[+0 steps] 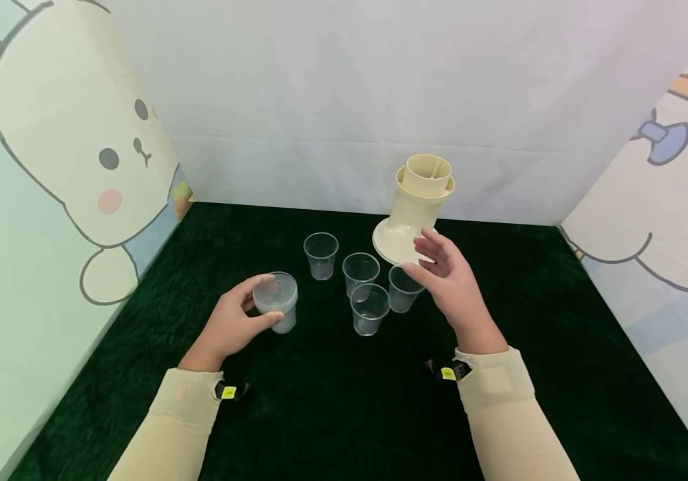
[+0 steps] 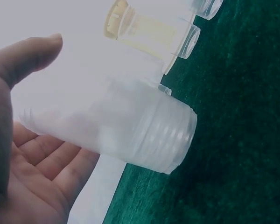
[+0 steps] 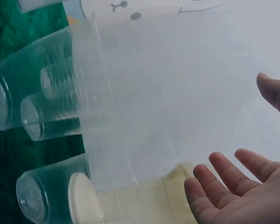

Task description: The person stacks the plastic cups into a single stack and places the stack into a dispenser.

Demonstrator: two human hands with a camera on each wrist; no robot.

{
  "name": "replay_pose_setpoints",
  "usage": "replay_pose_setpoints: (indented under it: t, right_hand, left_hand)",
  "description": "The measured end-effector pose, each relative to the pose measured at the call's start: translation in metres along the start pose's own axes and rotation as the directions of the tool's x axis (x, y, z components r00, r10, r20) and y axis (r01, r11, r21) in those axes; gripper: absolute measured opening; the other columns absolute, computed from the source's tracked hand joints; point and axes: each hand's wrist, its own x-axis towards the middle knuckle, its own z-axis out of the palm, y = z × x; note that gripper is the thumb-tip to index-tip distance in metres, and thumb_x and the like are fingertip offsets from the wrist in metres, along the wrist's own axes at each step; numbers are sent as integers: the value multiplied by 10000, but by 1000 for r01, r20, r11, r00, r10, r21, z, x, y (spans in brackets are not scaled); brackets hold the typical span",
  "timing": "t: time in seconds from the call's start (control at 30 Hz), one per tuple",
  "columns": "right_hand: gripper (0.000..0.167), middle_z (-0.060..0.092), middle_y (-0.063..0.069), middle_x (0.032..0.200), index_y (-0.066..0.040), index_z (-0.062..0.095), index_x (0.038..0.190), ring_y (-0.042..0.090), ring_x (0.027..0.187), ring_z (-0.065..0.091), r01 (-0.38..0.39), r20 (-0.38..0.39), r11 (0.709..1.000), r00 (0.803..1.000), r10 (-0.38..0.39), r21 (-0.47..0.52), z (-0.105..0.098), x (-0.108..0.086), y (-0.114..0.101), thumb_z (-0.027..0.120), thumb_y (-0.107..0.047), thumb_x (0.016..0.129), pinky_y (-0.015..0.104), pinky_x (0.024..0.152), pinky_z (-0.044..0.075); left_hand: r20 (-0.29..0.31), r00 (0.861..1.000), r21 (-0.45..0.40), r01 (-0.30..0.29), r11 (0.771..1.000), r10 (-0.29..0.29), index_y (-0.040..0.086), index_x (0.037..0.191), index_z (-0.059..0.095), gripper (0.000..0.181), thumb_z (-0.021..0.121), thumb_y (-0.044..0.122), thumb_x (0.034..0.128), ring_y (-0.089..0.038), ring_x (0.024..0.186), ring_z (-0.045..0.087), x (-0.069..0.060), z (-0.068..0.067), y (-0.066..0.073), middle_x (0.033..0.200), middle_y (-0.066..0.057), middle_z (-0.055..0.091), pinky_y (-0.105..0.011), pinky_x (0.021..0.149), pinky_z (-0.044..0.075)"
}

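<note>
Gripping the stack of clear cups point(image 1: 278, 304), the left hand point(image 1: 231, 326) sits left of four loose cups point(image 1: 368, 314); over by the rightmost, the right hand point(image 1: 455, 294) has its fingers spread, nothing in them! A light, upright hold should suit such thin plastic. The cream stand point(image 1: 414, 210) crowds the back edge, so the safer room looks to be nearside, along the green bench point(image 1: 332, 401).

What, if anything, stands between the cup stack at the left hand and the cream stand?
In the head view, the cup just behind the front cup stands roughly on the straight line from the stack to the stand; the back-left cup sits close beside that line.
</note>
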Motion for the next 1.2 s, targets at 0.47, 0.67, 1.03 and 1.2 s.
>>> replay_pose_setpoints:
  t: [0.47, 0.67, 1.03, 1.2]
  right_hand:
    - [793, 444, 97, 1558, -114, 358, 1588, 254, 1440, 405, -71, -62, 996, 996, 68, -51, -9, 1, 20, 785, -277, 940, 523, 1193, 317]
    - [820, 428, 92, 1576, -126, 341, 1596, 254, 1448, 397, -126, -42, 990, 991, 123, -67, -8, 3, 32, 788, -314, 934, 509, 1199, 311]
    - [835, 391, 102, 1605, -173, 315, 1610, 246, 1473, 369, -206, -6, 976, 979, 206, -69, -3, 8, 51, 785, -326, 937, 480, 1216, 290]
    - [856, 388, 84, 1608, -186, 318, 1608, 248, 1483, 356, -215, 5, 975, 976, 216, -65, -1, 8, 58, 805, -335, 920, 480, 1217, 289]
  left_hand:
    - [-3, 1000, 16, -1, 1000, 1, 165, 1481, 505, 705, 830, 364, 888, -258, 1291, 542, 0, 1, 2, 1413, -50, 566, -526, 1119, 430]
    - [-5, 1000, 18, -6, 1000, 6, 158, 1485, 501, 705, 828, 354, 892, -263, 1291, 541, -1, 0, 3, 1416, -56, 561, -527, 1116, 432]
    - [-5, 1000, 16, -12, 1000, 12, 149, 1486, 497, 703, 827, 337, 894, -265, 1292, 547, -1, 1, 4, 1415, -62, 563, -516, 1109, 443]
    - [-5, 1000, 20, -11, 1000, 11, 153, 1488, 496, 707, 830, 330, 891, -262, 1295, 547, -1, 1, 4, 1420, -56, 559, -513, 1107, 446]
